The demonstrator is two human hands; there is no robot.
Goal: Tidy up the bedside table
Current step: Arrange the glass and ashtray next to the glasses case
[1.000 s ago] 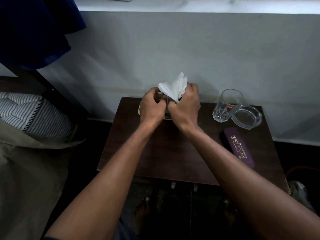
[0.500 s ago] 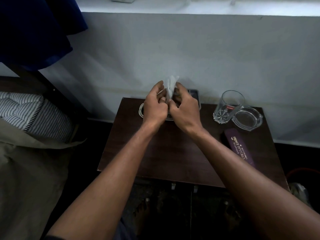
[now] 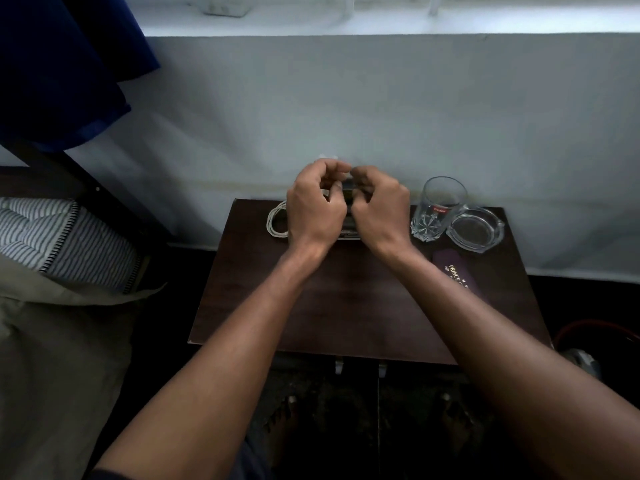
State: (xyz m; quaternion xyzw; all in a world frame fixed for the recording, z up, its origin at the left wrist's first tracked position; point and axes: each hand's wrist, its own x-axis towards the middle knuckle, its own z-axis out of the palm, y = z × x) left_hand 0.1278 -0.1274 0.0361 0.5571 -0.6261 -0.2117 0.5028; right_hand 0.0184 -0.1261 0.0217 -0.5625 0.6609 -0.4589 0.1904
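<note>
One head-worn camera is looking forward and down, close over the bedside table (image 3: 346, 306) and wall (image 3: 381, 116).

My left hand (image 3: 317, 206) and right hand (image 3: 381, 211) are bare, no rings, no watch or band at either wrist. Both forearms are uncovered up to the frame edge. Nearer me than the bedside table (image 3: 346, 306), my bare feet (image 3: 287, 415) show dimly, with dark cloth at my lap
</note>
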